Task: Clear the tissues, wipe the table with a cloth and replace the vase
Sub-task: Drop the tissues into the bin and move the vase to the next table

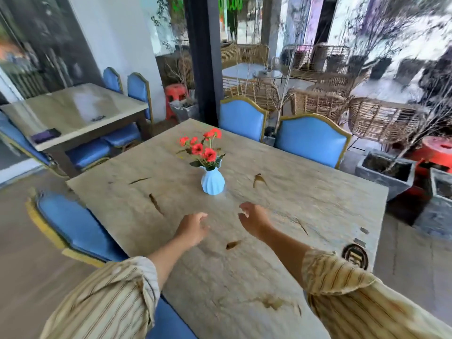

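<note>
A light blue ribbed vase [212, 183] with red flowers [204, 148] stands upright near the middle of the beige stone table [305, 192]. My left hand [193, 227] and my right hand [253, 216] hover over the table just in front of the vase, apart from it. Both hold nothing, with fingers loosely curled. No tissues and no cloth are in view. The picture is blurred by motion.
Blue padded chairs stand at the far side [310, 139] and at the left [73, 223] of the table. A second table [73, 113] stands at the back left. Grey planters [386, 174] and a red stool [437, 150] are to the right. A round logo [354, 256] marks the table's right edge.
</note>
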Action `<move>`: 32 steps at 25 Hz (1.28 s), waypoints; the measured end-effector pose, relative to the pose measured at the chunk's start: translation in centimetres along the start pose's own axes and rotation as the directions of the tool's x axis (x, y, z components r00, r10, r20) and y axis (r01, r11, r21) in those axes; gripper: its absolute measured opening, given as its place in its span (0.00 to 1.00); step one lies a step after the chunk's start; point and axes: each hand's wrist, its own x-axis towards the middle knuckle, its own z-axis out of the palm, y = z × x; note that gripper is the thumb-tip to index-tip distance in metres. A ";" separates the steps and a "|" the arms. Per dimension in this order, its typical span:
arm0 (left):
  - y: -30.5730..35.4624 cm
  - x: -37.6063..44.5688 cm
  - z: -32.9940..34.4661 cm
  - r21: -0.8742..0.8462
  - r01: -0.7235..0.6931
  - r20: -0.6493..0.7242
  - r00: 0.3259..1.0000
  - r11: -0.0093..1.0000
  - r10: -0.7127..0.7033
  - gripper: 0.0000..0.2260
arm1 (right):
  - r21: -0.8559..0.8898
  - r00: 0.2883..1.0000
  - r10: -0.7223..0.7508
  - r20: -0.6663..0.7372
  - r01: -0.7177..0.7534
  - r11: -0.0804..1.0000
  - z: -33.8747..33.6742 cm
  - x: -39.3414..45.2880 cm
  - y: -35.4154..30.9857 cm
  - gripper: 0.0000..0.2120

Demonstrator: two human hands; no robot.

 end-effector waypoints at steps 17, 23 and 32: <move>-10.8 21.9 -1.3 0.062 -0.008 0.063 0.998 0.998 0.004 0.31 | 0.151 0.957 0.273 -0.098 -0.257 0.954 11.2 21.7 -4.9 0.42; -14.4 23.5 1.1 0.053 -0.033 0.026 0.999 0.998 0.032 0.33 | 0.121 0.946 0.299 -0.129 -0.284 0.951 14.0 25.4 -4.0 0.48; -14.9 22.6 2.2 0.103 -0.029 0.001 1.000 0.994 0.029 0.34 | 0.266 0.940 0.213 -0.268 -0.140 0.954 14.2 23.3 -3.0 0.45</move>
